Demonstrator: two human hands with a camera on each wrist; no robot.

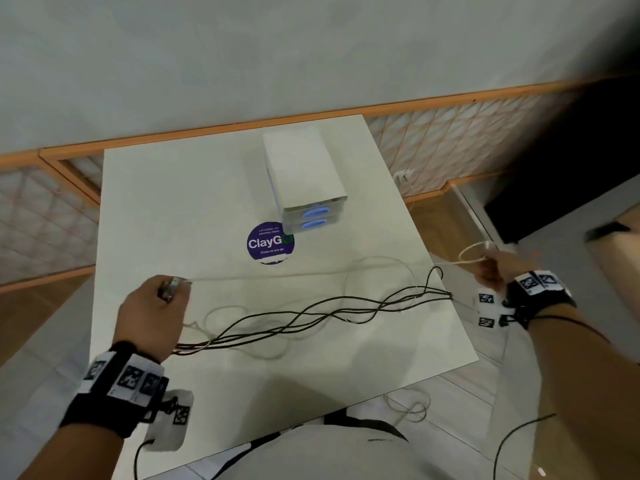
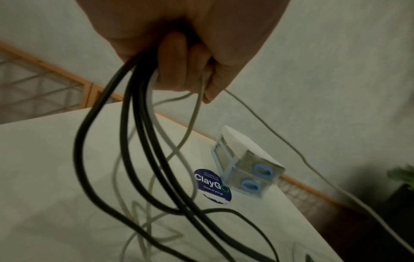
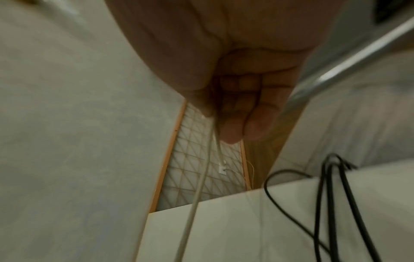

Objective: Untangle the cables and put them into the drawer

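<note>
A black cable [image 1: 311, 311] lies in several long twisted strands across the white table [image 1: 166, 209], tangled with a thin white cable [image 1: 277, 276]. My left hand [image 1: 156, 313] grips a bunch of both at the table's left; the black strands [image 2: 134, 141] and white strands [image 2: 197, 109] hang from its fist. My right hand [image 1: 491, 271], beyond the table's right edge, pinches a loop of the white cable [image 1: 471, 255], which runs down from its curled fingers [image 3: 233, 131] as a taut strand [image 3: 195, 200]. The small drawer unit [image 1: 306, 178] with two blue handles stands shut at the back.
A round purple ClayGo sticker [image 1: 270, 243] sits in front of the drawer unit [image 2: 248, 170]. White cable slack [image 1: 408, 407] droops over the near edge to the floor. A wooden lattice screen [image 1: 450, 140] runs behind the table. A metal bar [image 3: 349, 65] crosses near my right hand.
</note>
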